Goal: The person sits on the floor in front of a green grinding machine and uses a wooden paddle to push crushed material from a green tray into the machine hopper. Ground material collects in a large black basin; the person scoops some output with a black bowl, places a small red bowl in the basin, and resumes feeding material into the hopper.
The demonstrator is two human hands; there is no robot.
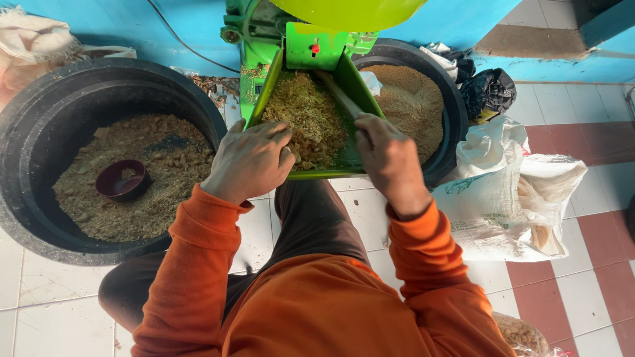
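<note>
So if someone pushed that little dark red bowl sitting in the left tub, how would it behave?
The dark red bowl looks small and probably light. It sits bedded in loose crumbly feed inside the black tub, so it would likely plough or tip rather than slide.

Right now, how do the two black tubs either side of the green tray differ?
The left tub lies fully in view; the right tub is partly hidden behind the tray. The left tub holds coarse, lumpy brown meal and a small dark red bowl; the right tub's fill looks finer and paler, with no bowl seen. Both are round, black and stand on the tiled floor.
</note>
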